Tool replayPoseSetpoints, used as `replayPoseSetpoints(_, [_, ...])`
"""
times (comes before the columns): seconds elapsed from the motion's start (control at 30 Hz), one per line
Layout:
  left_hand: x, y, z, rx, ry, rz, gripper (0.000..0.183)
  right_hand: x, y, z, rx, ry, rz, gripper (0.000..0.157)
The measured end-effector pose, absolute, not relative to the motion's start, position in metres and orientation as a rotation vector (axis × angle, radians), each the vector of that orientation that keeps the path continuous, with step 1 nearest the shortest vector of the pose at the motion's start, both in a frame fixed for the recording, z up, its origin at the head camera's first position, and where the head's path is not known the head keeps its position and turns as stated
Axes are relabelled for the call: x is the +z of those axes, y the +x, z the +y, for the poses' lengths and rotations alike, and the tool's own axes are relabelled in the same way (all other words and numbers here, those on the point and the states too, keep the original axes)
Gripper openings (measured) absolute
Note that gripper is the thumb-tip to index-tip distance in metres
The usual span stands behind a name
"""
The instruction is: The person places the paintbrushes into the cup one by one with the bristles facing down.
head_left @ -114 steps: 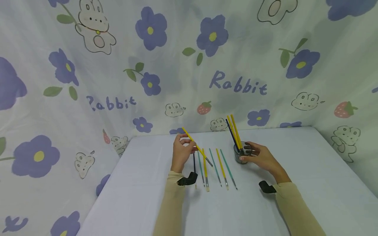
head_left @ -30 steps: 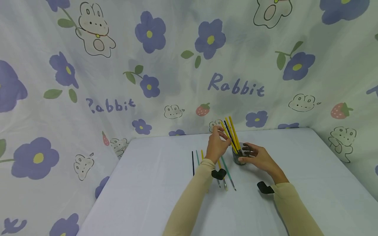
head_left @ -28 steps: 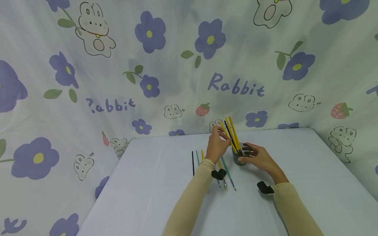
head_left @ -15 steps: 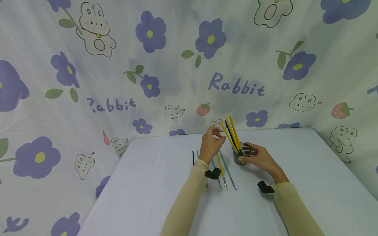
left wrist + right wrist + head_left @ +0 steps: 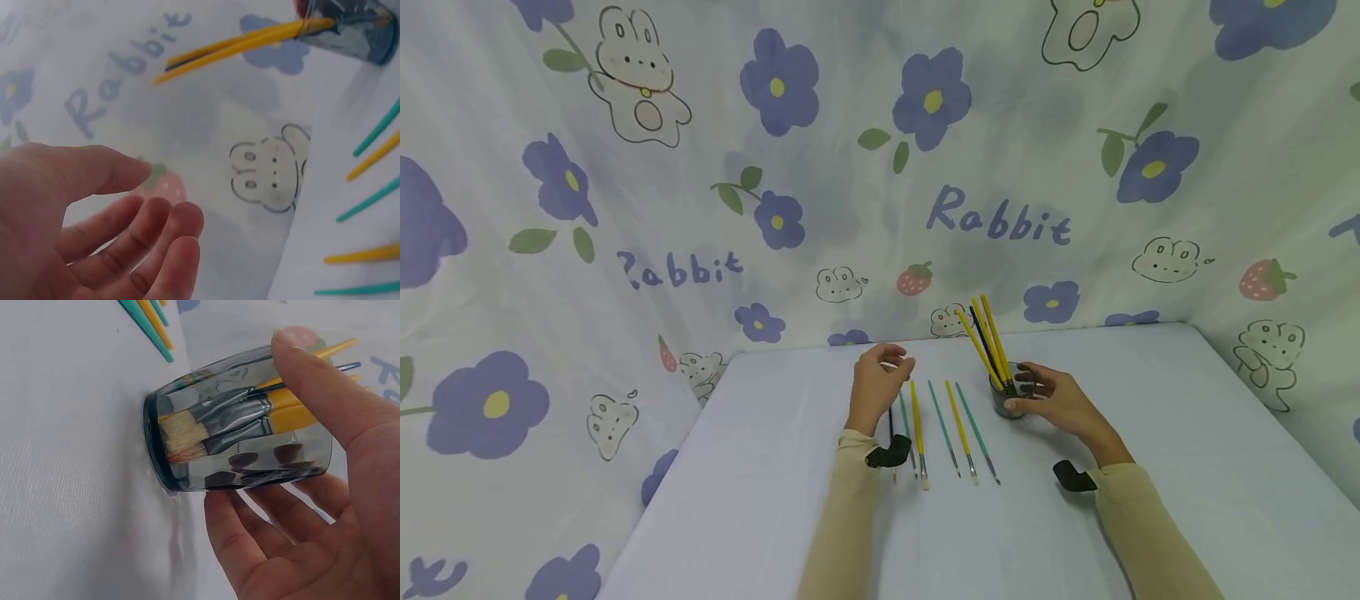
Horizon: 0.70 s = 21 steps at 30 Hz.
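Observation:
My right hand [image 5: 1066, 406] holds a clear glass [image 5: 1004, 403] from its right side, with the thumb on one side and the fingers curled round the other. In the right wrist view, paintbrushes [image 5: 237, 422] stand bristles down inside the glass [image 5: 164, 440]. Yellow handles and one dark handle stick out of its top. My left hand [image 5: 878, 387] hovers above the left end of the row of brushes, its fingers loosely bent. Nothing lies between thumb and fingers in the left wrist view. Below it lies a dark paintbrush [image 5: 891, 421], partly hidden by the hand and wrist.
Right of the dark brush, a teal brush [image 5: 905, 417], a thick yellow brush [image 5: 917, 425], another teal brush [image 5: 943, 423], a thin yellow brush [image 5: 959, 425] and a third teal brush [image 5: 976, 429] lie side by side on the white table [image 5: 760, 500]. A patterned curtain [image 5: 842, 150] hangs behind.
My left hand carried a yellow paintbrush to the glass and let it go there among the others. It has since moved back left over the row. My right hand stays on the glass.

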<state>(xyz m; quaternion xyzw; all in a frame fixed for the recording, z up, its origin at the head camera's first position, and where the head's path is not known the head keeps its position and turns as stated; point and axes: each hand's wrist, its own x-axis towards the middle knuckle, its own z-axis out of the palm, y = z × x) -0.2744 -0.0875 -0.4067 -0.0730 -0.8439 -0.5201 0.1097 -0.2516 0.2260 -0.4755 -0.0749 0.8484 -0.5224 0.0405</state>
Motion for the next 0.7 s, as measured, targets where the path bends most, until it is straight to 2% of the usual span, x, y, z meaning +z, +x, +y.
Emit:
replayPoseSetpoints(0.33, [-0.420,-0.271,-0.116,-1.463,-0.078,-2.541,0.023,-0.476,-0.252,0.223,-1.588,-0.211,2.594,0.094])
replayPoseSetpoints(0.7, [-0.445,-0.280,-0.119,-1.212,0.186,-2.851,0.025,-0.475,-0.253,0.225,-1.544,-0.196,2.619,0.097])
